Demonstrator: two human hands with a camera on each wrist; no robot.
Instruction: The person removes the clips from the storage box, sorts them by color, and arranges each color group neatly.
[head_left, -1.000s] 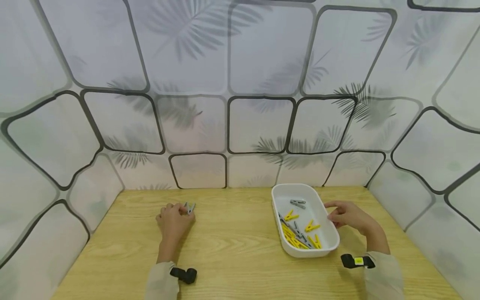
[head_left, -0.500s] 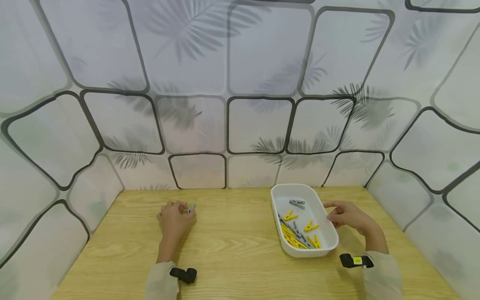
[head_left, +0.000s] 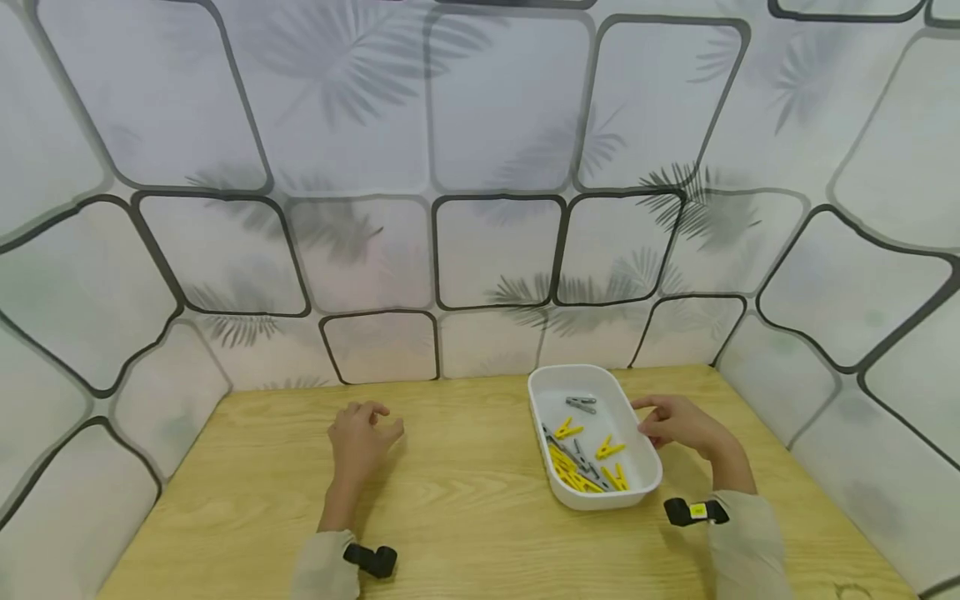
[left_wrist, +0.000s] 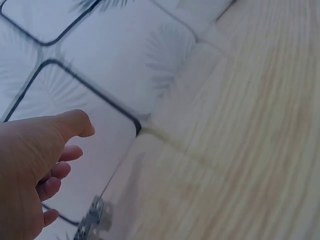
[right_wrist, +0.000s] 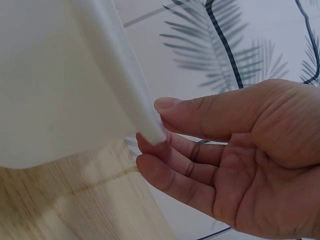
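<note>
My left hand (head_left: 362, 442) hovers over the left part of the table, thumb apart from its loosely bent fingers and nothing between them. In the left wrist view a grey clothespin (left_wrist: 91, 218) lies beyond the fingertips; the hand hides it in the head view. A white plastic tray (head_left: 600, 500) stands right of centre. My right hand (head_left: 684, 429) pinches its right rim, with the thumb on the outer side and fingers under the edge in the right wrist view. Inside the tray are several yellow clothespins (head_left: 609, 448) and several grey clothespins (head_left: 581, 405), mostly heaped at the near left.
The light wood table (head_left: 465, 517) runs back to a patterned curtain (head_left: 495, 250) that encloses the back and both sides. Black wrist cameras (head_left: 371, 561) sit on both sleeves.
My left hand has let go of a grey clothespin and its thumb has spread from the fingers. The right hand stays at the tray rim. The head view has turned slightly right.
</note>
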